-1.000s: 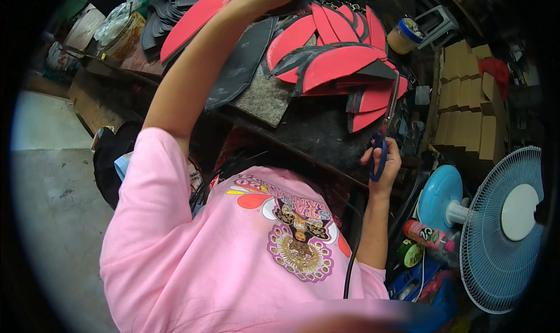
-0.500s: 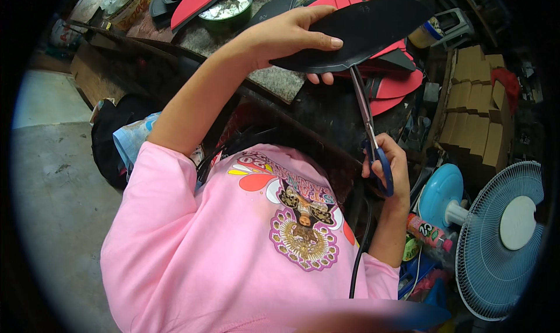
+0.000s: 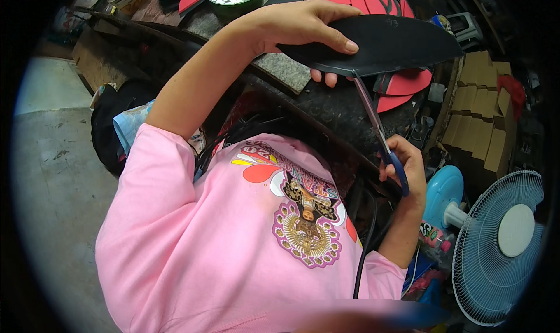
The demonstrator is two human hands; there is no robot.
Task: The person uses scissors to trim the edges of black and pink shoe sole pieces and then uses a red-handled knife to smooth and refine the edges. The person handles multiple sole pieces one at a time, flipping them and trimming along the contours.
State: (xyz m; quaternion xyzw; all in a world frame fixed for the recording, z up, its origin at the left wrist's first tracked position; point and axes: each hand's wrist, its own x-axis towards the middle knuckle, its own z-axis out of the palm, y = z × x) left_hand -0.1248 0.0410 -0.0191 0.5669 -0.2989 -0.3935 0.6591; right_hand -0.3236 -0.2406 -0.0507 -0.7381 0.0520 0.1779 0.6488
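My left hand [image 3: 318, 26] grips a flat black sole-shaped sheet [image 3: 408, 47] by its left part, thumb on top and fingertips showing below its edge. A faint chalk mark is on the sheet. My right hand [image 3: 408, 164] is closed round the blue handles of a pair of scissors [image 3: 373, 114]. The blade tips meet the sheet's near edge, close to my left fingertips; the exact cut line is too small to make out. Under and beyond the sheet lie red and black cut pieces [image 3: 405, 83] on the dark workbench [image 3: 335, 108], partly hidden.
A stone-like grey slab [image 3: 286, 73] lies on the bench near my left forearm. Behind it stands a green tub [image 3: 239, 7]. To the right are stacked cardboard boxes [image 3: 475, 120], a white standing fan [image 3: 496, 263] and a plastic bottle [image 3: 431, 235]. A black bag [image 3: 108, 137] sits at the left.
The black sheet has shifted right and lies more level in view. My right hand and the scissors have moved right along with it, the tips still at its near edge.
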